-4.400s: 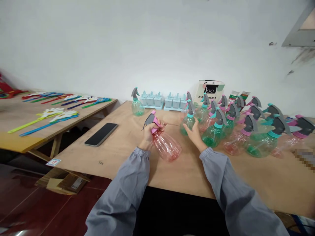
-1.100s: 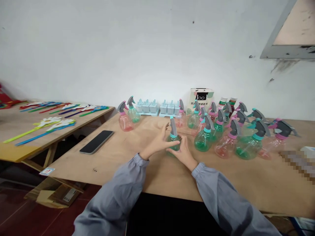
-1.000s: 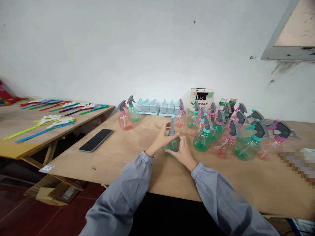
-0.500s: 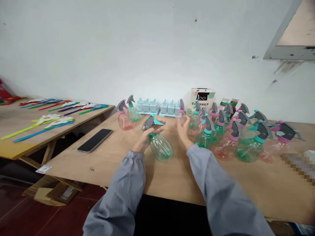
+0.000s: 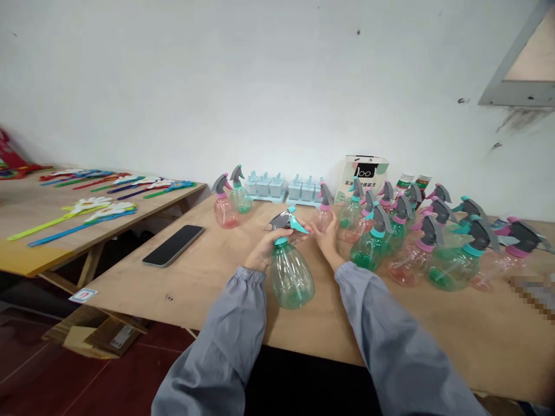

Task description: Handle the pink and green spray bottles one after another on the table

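Note:
My left hand is closed round the neck of a green spray bottle, just under its grey head and turquoise collar. The bottle is held slightly tilted over the table, its turquoise trigger facing right and some green showing at its base. Close to that trigger is my right hand, fingers apart and holding nothing; whether a fingertip touches the trigger I cannot tell. Just behind the right hand stands a pink spray bottle. Beside its wrist is a green spray bottle.
Several pink and green spray bottles crowd the table's right side. Two more, one pink, stand back left. Light-blue popsicle moulds and a printed box line the wall. A phone lies left. Hand-shaped clappers cover another table.
The green bottle has swung more upright and come a little nearer in my left hand. My right hand has moved in towards its trigger. The view has shifted slightly.

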`<state>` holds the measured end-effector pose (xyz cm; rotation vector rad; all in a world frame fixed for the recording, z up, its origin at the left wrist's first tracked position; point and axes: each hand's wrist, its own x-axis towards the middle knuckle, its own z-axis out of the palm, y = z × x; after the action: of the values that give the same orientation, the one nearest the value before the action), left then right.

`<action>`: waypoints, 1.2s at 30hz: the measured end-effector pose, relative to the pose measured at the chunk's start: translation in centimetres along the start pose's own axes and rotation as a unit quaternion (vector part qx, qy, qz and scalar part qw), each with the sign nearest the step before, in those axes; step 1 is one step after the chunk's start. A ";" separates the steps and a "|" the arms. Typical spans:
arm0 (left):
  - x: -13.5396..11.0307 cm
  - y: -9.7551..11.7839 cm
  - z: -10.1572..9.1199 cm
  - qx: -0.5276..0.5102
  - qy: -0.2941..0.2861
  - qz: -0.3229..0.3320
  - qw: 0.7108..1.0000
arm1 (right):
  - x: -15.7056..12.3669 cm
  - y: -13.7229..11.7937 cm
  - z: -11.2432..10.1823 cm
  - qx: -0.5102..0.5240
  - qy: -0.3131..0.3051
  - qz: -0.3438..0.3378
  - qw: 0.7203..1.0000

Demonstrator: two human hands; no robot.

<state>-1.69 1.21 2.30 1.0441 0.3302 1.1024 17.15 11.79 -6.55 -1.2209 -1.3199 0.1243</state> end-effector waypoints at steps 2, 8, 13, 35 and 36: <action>0.1 -0.4 0.8 -0.019 0.007 -0.009 1.000 | -2.7 -0.5 -2.3 0.025 -0.013 -0.019 0.999; 0.2 -2.0 2.7 -0.051 -0.010 -0.036 0.998 | -7.5 -2.1 -8.9 0.057 -0.064 -0.027 0.996; 0.4 -2.6 2.7 -0.048 0.053 -0.013 0.997 | -7.5 -2.4 -9.6 0.054 -0.072 -0.028 0.996; 0.7 -2.4 1.8 0.031 0.109 0.063 0.992 | -7.5 -3.0 -9.5 0.050 -0.077 -0.038 0.995; 0.7 -2.4 1.7 0.039 0.114 0.068 0.990 | -7.5 -3.0 -9.4 0.051 -0.075 -0.038 0.995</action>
<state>1.15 0.72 1.42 1.0232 0.4942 1.3447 20.27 -0.21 -7.14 -1.0901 -1.4701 0.2289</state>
